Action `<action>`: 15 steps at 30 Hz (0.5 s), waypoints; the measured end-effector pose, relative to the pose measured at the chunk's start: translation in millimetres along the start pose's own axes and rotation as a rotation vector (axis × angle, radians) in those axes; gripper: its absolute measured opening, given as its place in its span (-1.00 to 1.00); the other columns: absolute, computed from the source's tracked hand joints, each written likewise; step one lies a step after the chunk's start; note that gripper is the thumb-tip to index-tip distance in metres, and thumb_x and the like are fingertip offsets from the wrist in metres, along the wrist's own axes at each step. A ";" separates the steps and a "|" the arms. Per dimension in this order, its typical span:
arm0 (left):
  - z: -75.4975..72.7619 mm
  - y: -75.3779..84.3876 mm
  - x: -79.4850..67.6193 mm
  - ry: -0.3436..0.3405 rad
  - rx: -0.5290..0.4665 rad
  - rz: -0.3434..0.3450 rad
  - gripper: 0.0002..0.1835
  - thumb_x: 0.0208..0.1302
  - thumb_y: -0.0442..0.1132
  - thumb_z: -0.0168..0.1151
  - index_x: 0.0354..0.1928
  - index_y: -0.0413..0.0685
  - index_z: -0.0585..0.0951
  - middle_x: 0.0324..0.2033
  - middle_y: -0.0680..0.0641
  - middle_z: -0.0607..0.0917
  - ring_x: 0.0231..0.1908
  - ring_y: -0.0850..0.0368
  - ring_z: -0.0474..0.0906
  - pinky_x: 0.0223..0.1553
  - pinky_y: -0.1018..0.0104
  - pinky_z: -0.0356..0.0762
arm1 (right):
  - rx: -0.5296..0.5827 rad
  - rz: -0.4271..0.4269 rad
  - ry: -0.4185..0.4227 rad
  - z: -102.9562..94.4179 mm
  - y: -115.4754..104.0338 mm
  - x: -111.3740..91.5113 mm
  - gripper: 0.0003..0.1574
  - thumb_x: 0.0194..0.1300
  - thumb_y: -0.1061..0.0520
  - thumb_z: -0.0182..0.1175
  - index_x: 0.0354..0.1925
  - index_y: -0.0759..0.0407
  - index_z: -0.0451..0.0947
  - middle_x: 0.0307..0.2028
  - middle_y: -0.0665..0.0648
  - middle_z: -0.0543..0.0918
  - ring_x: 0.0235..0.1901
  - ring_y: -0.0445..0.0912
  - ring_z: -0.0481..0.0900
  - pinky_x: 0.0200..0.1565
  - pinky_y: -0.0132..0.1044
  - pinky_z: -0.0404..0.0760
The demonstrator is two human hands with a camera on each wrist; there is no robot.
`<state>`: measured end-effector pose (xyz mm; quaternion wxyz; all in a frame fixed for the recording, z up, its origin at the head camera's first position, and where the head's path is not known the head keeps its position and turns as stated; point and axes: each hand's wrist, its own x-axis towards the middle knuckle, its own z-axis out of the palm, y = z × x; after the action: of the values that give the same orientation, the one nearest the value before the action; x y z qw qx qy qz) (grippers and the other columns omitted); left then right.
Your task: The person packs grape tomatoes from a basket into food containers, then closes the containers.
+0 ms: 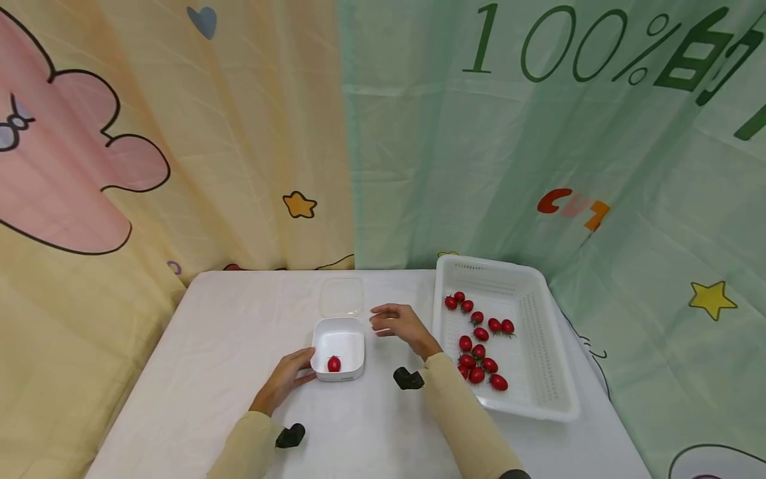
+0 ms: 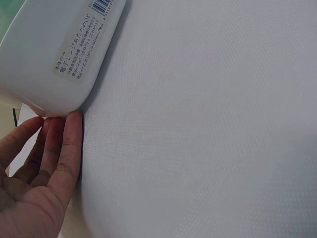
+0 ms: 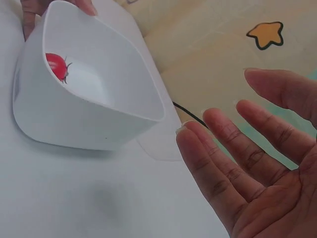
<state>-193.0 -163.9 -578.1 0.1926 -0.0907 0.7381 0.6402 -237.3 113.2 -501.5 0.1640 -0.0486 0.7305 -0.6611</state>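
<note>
Resting a left hand (image 1: pixel 286 376) with extended fingers against the left side of a white rounded-square plastic box (image 1: pixel 338 334) with one oval red tomato (image 1: pixel 334 364) at its near end, and holding a wide-spread, empty right hand (image 1: pixel 403 324) between box and white rectangular plastic basket (image 1: pixel 532 372) at right.

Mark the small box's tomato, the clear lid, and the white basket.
Tomato (image 1: pixel 334 364): head view, middle of its red body.
Clear lid (image 1: pixel 341 297): head view, middle of its flat panel.
White basket (image 1: pixel 540 346): head view, perforated inner wall on the right side.

On white cloth (image 2: pixel 198 124), fingers (image 2: pixel 68 153) touch a white container (image 2: pixel 29 54) bearing a printed label (image 2: pixel 81 44).
</note>
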 end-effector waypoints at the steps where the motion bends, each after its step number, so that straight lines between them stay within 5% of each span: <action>1: 0.0 0.1 -0.1 0.002 -0.001 -0.002 -0.30 0.42 0.08 0.03 0.35 -0.36 0.28 0.20 -0.34 0.44 0.13 -0.19 0.43 0.12 0.02 0.51 | 0.004 -0.005 0.003 -3.6 -0.6 -0.9 -0.57 0.32 0.23 0.21 0.11 0.41 0.49 -0.08 0.25 0.65 -0.17 -0.01 0.67 -0.05 -0.14 0.67; 15: 0.2 -0.5 1.4 0.002 -0.015 -0.006 -0.33 0.44 0.03 0.01 0.35 -0.37 0.27 0.22 -0.35 0.42 0.11 -0.16 0.43 0.12 0.05 0.53 | 0.058 -0.065 -0.013 -44.7 -1.6 -11.8 -0.57 0.35 0.19 0.19 0.11 0.40 0.47 0.02 0.31 0.59 -0.05 0.12 0.64 0.02 -0.11 0.63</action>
<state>-194.0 -163.6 -579.1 0.1931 -0.0951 0.7332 0.6451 -240.1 158.8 -494.7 0.1487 -0.0717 0.7078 -0.6868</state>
